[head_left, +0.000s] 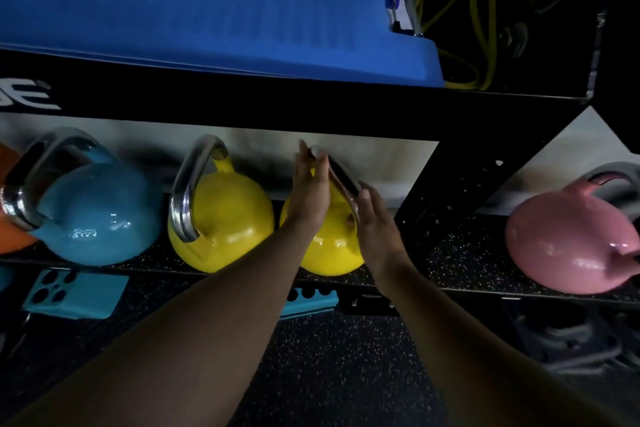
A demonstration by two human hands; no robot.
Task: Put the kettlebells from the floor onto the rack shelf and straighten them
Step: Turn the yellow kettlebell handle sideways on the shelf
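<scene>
Two yellow kettlebells stand on the speckled black rack shelf (460,263). My hands are at the right-hand yellow kettlebell (329,253). My left hand (310,189) lies flat against the left side of its steel handle, fingers straight. My right hand (375,222) rests against the handle's right side, fingers extended. Neither hand is wrapped around the handle. The other yellow kettlebell (225,215) stands just to the left, then a blue kettlebell (93,215). A pink kettlebell (568,243) sits in the bay to the right, past the black upright.
A black upright post (460,191) separates the bays. Above, a shelf holds a blue mat (207,3) and yellow bands (460,10). Part of an orange kettlebell (10,239) shows at the far left. Teal blocks (76,295) and dark weights (568,336) lie below the shelf on the speckled floor (339,374).
</scene>
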